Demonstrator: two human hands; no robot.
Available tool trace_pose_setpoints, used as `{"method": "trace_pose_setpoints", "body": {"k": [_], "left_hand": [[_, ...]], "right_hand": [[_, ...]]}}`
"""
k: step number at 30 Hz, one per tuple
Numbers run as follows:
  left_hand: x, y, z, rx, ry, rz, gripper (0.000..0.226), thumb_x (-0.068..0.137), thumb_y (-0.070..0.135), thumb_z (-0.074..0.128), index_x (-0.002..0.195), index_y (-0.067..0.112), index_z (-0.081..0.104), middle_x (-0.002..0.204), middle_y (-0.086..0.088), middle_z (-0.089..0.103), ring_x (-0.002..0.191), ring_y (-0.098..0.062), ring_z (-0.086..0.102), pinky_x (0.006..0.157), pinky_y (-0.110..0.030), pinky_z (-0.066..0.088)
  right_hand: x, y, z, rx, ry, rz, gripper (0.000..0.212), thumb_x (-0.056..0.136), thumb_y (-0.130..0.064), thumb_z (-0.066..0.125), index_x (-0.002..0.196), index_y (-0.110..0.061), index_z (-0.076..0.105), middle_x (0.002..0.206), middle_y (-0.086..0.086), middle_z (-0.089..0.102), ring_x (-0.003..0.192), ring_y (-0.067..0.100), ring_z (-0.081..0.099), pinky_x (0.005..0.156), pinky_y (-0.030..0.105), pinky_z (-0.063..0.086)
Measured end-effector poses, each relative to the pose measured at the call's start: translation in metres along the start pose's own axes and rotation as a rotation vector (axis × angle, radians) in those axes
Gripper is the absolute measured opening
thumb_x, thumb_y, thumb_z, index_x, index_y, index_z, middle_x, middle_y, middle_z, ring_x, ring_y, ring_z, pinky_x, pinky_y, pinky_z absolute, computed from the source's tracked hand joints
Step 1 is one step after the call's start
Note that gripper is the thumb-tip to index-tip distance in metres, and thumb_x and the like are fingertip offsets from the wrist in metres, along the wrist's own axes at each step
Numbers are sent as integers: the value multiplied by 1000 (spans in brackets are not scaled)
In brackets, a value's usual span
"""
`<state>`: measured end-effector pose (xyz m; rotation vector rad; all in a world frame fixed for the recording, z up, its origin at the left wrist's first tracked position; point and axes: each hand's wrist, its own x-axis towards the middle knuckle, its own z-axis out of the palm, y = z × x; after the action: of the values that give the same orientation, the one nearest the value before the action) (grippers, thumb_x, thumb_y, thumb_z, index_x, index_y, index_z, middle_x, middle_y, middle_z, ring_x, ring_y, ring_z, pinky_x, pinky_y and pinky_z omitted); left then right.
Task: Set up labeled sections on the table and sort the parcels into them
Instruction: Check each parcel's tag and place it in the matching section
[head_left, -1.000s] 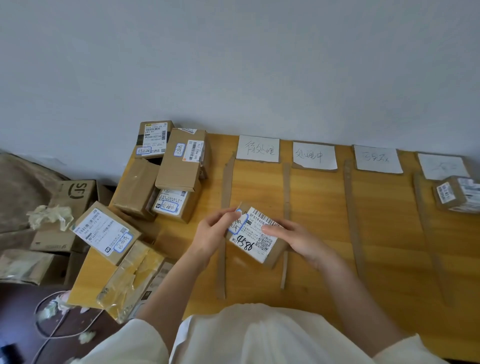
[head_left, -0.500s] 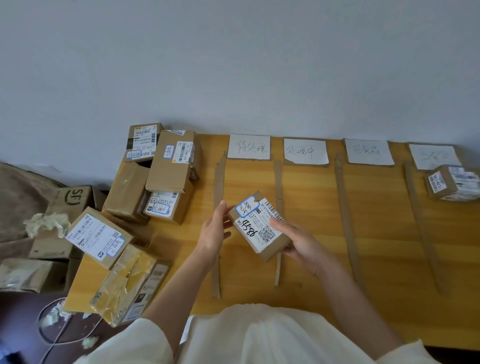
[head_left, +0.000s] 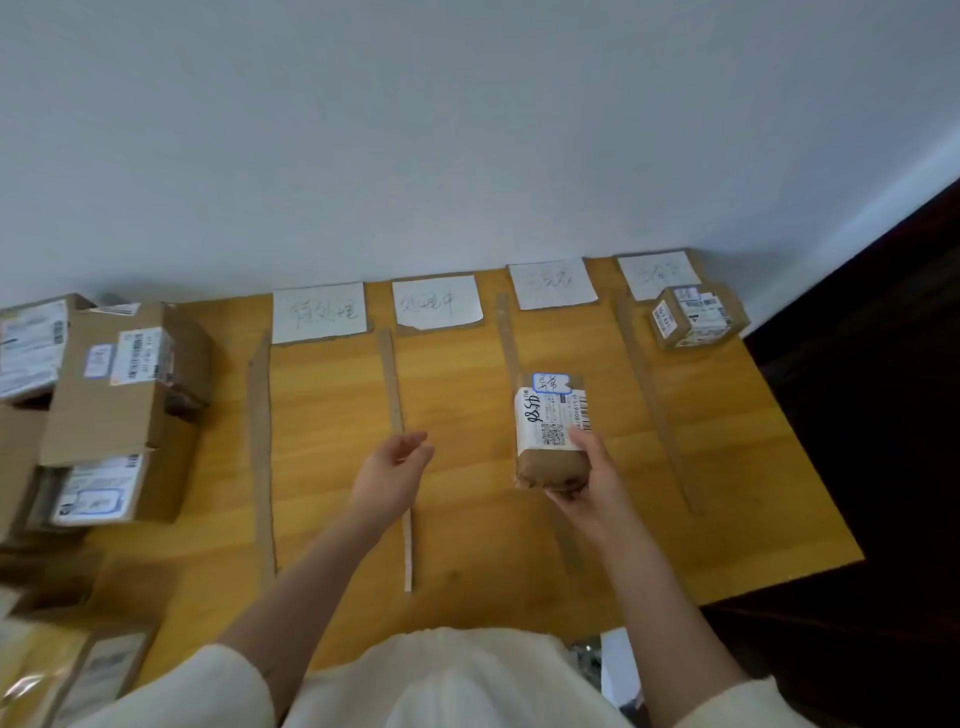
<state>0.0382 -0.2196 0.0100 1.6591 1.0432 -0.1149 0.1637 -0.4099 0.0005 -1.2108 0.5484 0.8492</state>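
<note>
Head view, right hand gripping parcel, label handwritten "8S5D"

Soft, even daylight, wide-angle bending at edges, motion blur over the left-side boxes.

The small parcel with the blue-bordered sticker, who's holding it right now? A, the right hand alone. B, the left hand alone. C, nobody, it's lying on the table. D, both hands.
A: the right hand grips the small parcel from below, over the third section, while the left hand hangs open and apart from it.
</note>
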Motion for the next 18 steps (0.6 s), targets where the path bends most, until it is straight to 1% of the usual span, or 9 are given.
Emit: {"method": "trace_pose_setpoints", "body": {"k": [3, 5, 7, 10, 11, 13, 15, 17, 18], "left_hand": [[12, 21, 41, 111, -82, 31, 40, 96, 42, 50, 131, 24, 55, 130, 2, 57, 115, -18, 55, 81, -29, 41], [17, 33, 65, 156, -118, 40, 41, 96, 41, 51, 132, 23, 54, 134, 0, 55, 120, -20, 53, 83, -30, 43], [21, 41, 85, 185, -135, 38, 41, 96, 40, 51, 133, 23, 53, 136, -1, 53, 123, -21, 52, 87, -31, 44], [25, 47, 108, 222, -151, 21, 42, 96, 40, 51, 133, 22, 53, 137, -2, 53, 123, -21, 51, 90, -34, 46], [26, 48, 114, 230, -154, 11, 42, 95, 40, 51, 133, 22, 53, 137, -2, 52, 123, -22, 51, 91, -36, 47], [27, 48, 123, 239, -149, -10, 42, 96, 39, 51, 133, 21, 53, 137, -3, 52, 123, -23, 51, 92, -37, 47], [27, 47, 129, 239, -137, -33, 41, 95, 39, 52, 132, 21, 54, 136, -4, 53, 122, -23, 51, 89, -36, 47], [27, 45, 134, 230, -135, -48, 41, 95, 38, 52, 132, 21, 54, 136, -4, 53, 122, -24, 51, 88, -35, 46], [27, 45, 135, 228, -135, -53, 41, 95, 38, 53, 132, 21, 54, 136, -5, 53, 122, -24, 51, 89, -36, 46]], "right_hand": [[15, -28, -45, 53, 102, -73, 38, 88, -29, 63, 124, -18, 62, 107, 5, 71, 100, 22, 63, 86, 37, 50], [24, -49, -72, 78, 153, -115, 42, 88, -30, 62, 128, -19, 60, 111, 5, 69, 102, 23, 61, 83, 36, 50], [32, -70, -94, 78, 183, -148, 40, 89, -31, 61, 128, -20, 59, 116, 5, 67, 104, 23, 61, 88, 38, 50], [43, -98, -124, 19, 243, -157, 35, 89, -35, 60, 123, -24, 58, 122, 6, 63, 112, 24, 58, 104, 44, 44], [47, -105, -131, -6, 275, -149, 35, 89, -38, 61, 121, -25, 58, 121, 6, 63, 113, 24, 57, 105, 44, 43], [55, -119, -142, -30, 347, -136, 36, 88, -43, 61, 119, -26, 57, 118, 4, 62, 110, 22, 57, 103, 41, 44], [65, -130, -150, -12, 400, -137, 43, 87, -47, 61, 125, -26, 56, 118, 2, 61, 107, 20, 56, 100, 38, 44], [75, -141, -154, 40, 438, -129, 53, 87, -50, 61, 132, -23, 52, 124, 3, 59, 110, 21, 54, 100, 38, 42], [80, -146, -156, 65, 444, -119, 58, 87, -51, 61, 135, -22, 49, 128, 4, 57, 115, 23, 53, 102, 39, 41]]}}
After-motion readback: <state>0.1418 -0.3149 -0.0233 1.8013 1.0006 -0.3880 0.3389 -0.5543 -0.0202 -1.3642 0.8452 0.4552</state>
